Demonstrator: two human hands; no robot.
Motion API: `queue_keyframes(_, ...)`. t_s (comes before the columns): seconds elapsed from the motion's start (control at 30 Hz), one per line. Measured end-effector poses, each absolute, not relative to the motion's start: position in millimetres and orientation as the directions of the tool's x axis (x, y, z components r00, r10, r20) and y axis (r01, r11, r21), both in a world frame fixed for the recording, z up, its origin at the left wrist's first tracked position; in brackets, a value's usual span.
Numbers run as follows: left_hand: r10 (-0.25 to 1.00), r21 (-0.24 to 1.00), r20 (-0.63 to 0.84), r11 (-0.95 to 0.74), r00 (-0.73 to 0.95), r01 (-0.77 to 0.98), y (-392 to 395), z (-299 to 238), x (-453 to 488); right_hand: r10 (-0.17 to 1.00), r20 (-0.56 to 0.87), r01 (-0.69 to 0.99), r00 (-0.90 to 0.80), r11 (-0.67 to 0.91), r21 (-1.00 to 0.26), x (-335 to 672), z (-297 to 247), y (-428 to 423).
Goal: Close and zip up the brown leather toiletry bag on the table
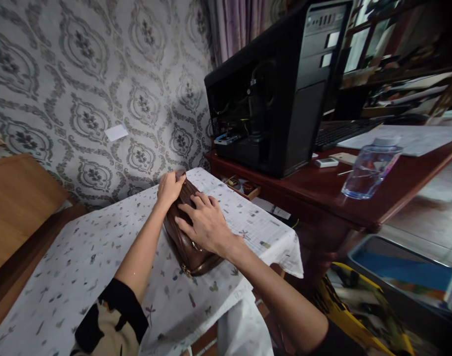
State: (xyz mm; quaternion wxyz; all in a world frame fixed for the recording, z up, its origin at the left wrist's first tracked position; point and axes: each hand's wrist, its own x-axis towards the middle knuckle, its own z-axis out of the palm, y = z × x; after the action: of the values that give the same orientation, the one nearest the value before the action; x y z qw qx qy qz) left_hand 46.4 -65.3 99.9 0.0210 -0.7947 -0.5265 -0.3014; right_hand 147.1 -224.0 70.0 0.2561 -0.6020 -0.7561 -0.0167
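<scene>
A black sleeve with tan patches (110, 316) lay closest, covering the left upper arm, and the bare forearm ran forward from it. The left hand (170, 188) was curled over the far end of a glossy brown leather bag (190, 254), fingers closed on its edge. The right hand (207, 225) lay flat on top of the bag just beside the left, fingers spread and gripping nothing. The bag rested under both hands on a desk draped in a white cloth printed with small leaves (81, 257). Beyond the right hand, well apart, a black computer tower with an open side (285, 99) stood on a red-brown wooden desk (322, 193). Further to the right of it lay a clear plastic bottle with a white cap (370, 168), tilted. Behind the left hand rose grey damask wallpaper (81, 74).
</scene>
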Motion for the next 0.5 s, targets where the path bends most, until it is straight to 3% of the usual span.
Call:
queue_keyframes(0.13, 0.828, 0.409, 0.503, -0.48, 0.247, 0.776, -57.9, 98.1, 42.7, 0.897, 0.421, 0.9, -0.136, 0.29, -0.326, 149.0, 69.0, -221.9)
queue_keyframes(0.33, 0.802, 0.636, 0.524, -0.592, 0.286, 0.495, -60.7, 93.7, 38.5, 0.877, 0.467, 0.872, -0.118, 0.316, -0.373, 149.6, 63.6, -219.4)
queue_keyframes(0.5, 0.784, 0.688, 0.528, -0.62, 0.326, 0.376, -65.3, 91.5, 37.2, 0.866, 0.486, 0.878, -0.113, 0.316, -0.36, 148.4, 61.0, -218.5)
